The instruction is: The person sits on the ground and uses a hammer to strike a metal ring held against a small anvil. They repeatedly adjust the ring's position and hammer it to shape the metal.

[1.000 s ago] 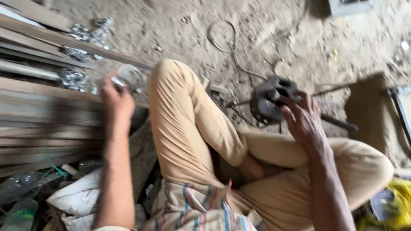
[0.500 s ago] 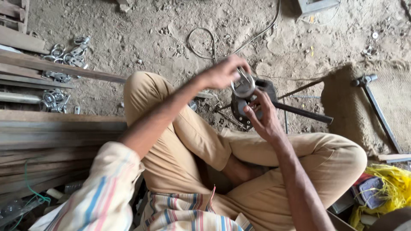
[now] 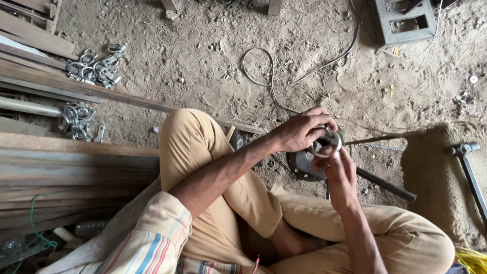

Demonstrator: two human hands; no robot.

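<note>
I sit on sandy ground with my knees bent. My left hand [image 3: 299, 131] reaches across my raised knee and grips a small shiny metal ring piece [image 3: 327, 142] from above. My right hand [image 3: 339, 170] holds the same piece from below with its fingertips. Both hands hover just over a dark round metal disc [image 3: 303, 166] lying on the ground, from which a black rod [image 3: 385, 185] sticks out to the right.
Two heaps of similar metal ring pieces [image 3: 96, 66] [image 3: 77, 121] lie at the left, beside stacked wooden planks [image 3: 76, 167]. A thin cable [image 3: 284, 76] loops over the sand. A burlap mat [image 3: 441, 182] and a hammer-like tool [image 3: 464, 152] lie at right, a metal frame [image 3: 406, 20] at top right.
My left hand left the heap of metal pieces at the left, carried one across my knee and met my right hand over the disc. The camera view shifted left.
</note>
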